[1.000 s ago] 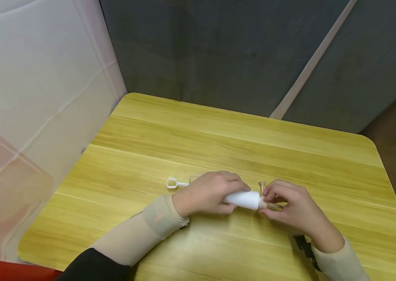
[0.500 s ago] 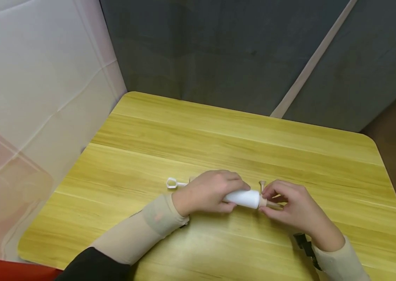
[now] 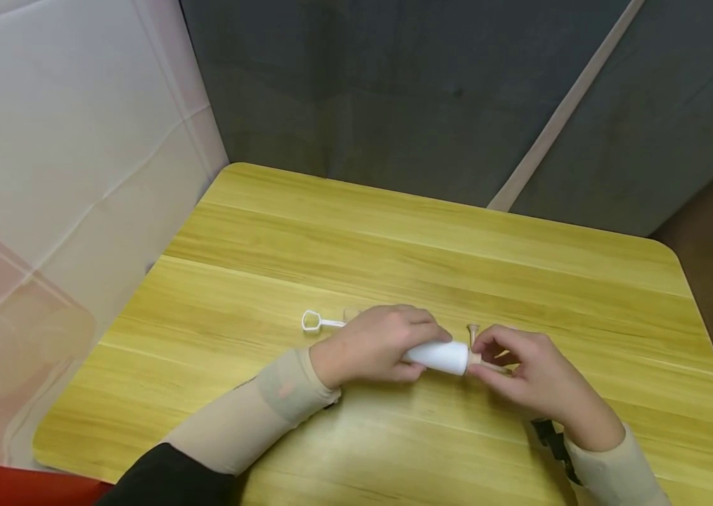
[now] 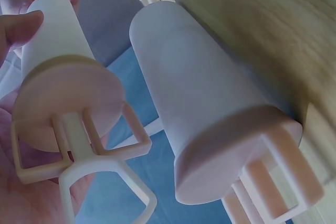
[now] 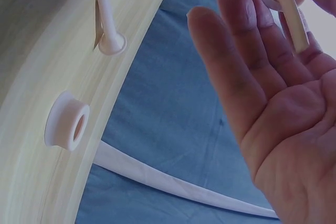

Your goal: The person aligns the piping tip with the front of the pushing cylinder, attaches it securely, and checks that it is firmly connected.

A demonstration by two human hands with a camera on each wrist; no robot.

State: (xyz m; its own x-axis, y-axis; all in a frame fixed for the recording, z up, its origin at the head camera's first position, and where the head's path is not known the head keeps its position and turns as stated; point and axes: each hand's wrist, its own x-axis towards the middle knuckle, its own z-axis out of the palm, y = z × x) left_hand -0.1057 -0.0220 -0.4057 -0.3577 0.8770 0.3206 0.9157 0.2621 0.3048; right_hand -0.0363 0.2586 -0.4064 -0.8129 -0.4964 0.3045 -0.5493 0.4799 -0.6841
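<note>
Head view: we see the left hand [image 3: 388,344] gripping the white barrel [image 3: 437,357] over the table [image 3: 394,239]; the right hand [image 3: 534,365] pinches the peach nozzle cap [image 3: 474,358] at its right end.

Left wrist: a white loop handle [image 4: 107,165] extends from the barrel's peach end plate [image 4: 71,95] — we have a 2nd white barrel [image 4: 197,82] just beside.

Right wrist: thumb and finger on the cap — 1 flared spout [image 5: 109,32] and 1 ring [image 5: 65,121] on the table, apart.

White plastic cylinder [image 3: 437,356], held sideways

We see its white hexagon-handled plunger [image 4: 92,164] through a beige two-loop flange [image 4: 68,95], and a slim beige nozzle [image 5: 295,19] opposite.
</note>
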